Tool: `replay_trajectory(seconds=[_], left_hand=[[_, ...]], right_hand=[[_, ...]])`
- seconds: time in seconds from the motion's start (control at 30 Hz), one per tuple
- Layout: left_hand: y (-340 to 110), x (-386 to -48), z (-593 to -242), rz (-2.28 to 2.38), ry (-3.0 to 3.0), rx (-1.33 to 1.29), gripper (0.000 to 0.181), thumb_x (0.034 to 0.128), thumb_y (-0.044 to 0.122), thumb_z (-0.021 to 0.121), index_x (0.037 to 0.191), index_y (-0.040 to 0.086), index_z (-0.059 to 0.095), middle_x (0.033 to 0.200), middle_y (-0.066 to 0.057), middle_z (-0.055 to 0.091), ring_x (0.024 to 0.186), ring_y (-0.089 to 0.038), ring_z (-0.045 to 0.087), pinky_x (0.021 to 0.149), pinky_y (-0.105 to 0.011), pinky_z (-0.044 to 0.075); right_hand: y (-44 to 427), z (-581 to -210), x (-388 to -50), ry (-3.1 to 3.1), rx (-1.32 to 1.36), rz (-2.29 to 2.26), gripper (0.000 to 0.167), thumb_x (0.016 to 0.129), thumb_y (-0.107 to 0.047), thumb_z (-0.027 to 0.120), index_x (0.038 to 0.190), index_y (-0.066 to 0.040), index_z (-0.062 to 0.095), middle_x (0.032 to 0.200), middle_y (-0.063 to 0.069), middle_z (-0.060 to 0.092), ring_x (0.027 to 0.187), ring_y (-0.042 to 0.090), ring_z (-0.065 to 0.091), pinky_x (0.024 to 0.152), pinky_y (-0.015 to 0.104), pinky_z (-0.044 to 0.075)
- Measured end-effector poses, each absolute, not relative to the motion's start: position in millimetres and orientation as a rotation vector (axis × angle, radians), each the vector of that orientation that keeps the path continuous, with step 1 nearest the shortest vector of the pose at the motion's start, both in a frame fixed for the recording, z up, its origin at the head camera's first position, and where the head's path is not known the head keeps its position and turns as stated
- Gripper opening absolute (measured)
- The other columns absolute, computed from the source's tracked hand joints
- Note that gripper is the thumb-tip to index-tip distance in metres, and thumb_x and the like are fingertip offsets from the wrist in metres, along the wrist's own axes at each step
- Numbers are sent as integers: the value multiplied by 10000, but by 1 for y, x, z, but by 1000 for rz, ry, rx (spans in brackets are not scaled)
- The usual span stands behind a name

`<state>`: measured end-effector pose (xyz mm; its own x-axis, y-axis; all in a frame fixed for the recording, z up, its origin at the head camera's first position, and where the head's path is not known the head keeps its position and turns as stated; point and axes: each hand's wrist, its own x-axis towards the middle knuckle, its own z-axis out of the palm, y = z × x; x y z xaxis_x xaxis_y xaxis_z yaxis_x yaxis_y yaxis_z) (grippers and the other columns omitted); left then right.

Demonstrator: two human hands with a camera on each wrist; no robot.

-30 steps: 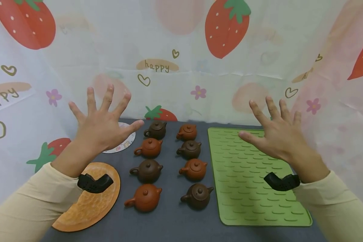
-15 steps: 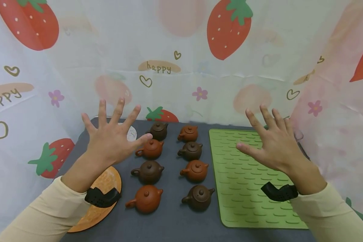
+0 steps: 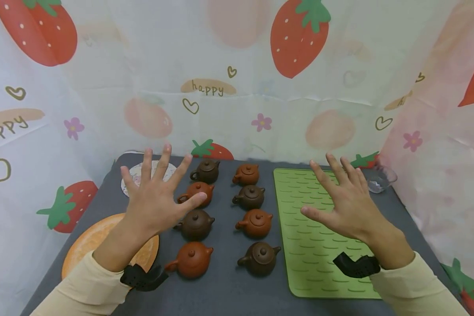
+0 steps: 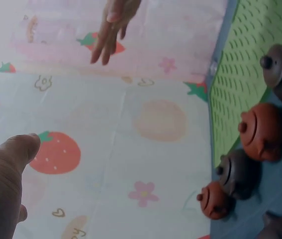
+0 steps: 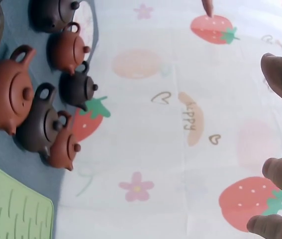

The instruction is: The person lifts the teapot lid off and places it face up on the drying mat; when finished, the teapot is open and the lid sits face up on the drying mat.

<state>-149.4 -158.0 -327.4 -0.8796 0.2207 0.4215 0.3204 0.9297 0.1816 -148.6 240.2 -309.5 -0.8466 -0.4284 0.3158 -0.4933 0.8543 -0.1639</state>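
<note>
My left hand (image 3: 154,202) is held in the air with its fingers spread, holding nothing. In the head view it overlaps the left column of small teapots, nearest a red-brown teapot (image 3: 199,193) and a dark brown teapot (image 3: 197,224). My right hand (image 3: 349,206), also spread and holding nothing, hovers over a green ridged mat (image 3: 300,263). Between the hands stand two columns of teapots, red-brown and dark brown in alternation. The near ones are a red-brown teapot (image 3: 192,260) and a dark brown teapot (image 3: 260,259). Both wrists carry black devices.
A round orange-brown mat (image 3: 91,239) lies at the left, partly under my left forearm. Behind the left hand is a white patterned round mat (image 3: 136,173). A clear glass vessel (image 3: 379,179) stands at the back right. Strawberry-print cloth (image 3: 237,114) encloses the table.
Both hands have come lower, still spread. The left has also shifted right, the right slightly left. The glass vessel and more of both round mats now show. The teapots have stayed in place.
</note>
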Motion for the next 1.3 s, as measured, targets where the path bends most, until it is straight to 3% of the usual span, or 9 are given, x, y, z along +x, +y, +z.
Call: replay_trajectory(seconds=[0.27,0.57,0.87,1.03,1.3], left_hand=[[-147,-142,-350,-467,-2672,-461,846,852,709,518,1537,264,297,1598,-114,93,1425,-406,-58,973,-743,-47],[-136,-139,-375,-726,-2492,-579,824,841,629,624,1485,157,417,1546,-187,237,1391,-482,121,993,-709,182],[-124,-130,-391,-959,-2511,-625,788,846,498,707,1491,162,403,1549,-140,249,1419,-385,125,1017,-660,224],[-115,-125,-401,-1048,-2509,-665,774,856,452,717,1499,174,389,1544,-147,259,1419,-374,150,1022,-663,210],[-99,-117,-419,-1153,-2503,-698,754,860,461,711,1495,204,397,1512,-111,337,1355,-341,333,993,-567,352]], right_hand=[[236,-327,-144,-2713,769,425,892,852,-535,667,1559,-235,214,1585,146,117,1414,427,74,1022,683,94],[231,-351,-143,-2683,829,518,878,850,-524,679,1550,-207,255,1572,139,174,1404,436,107,981,708,137],[227,-375,-141,-2651,885,605,841,862,-506,677,1527,-143,313,1560,118,225,1384,461,150,978,703,150],[226,-388,-139,-2642,917,663,814,875,-481,675,1530,-164,310,1560,85,243,1382,448,173,982,696,158],[220,-410,-138,-2627,945,728,787,877,-464,686,1522,-186,333,1533,84,303,1355,436,245,953,701,207]])
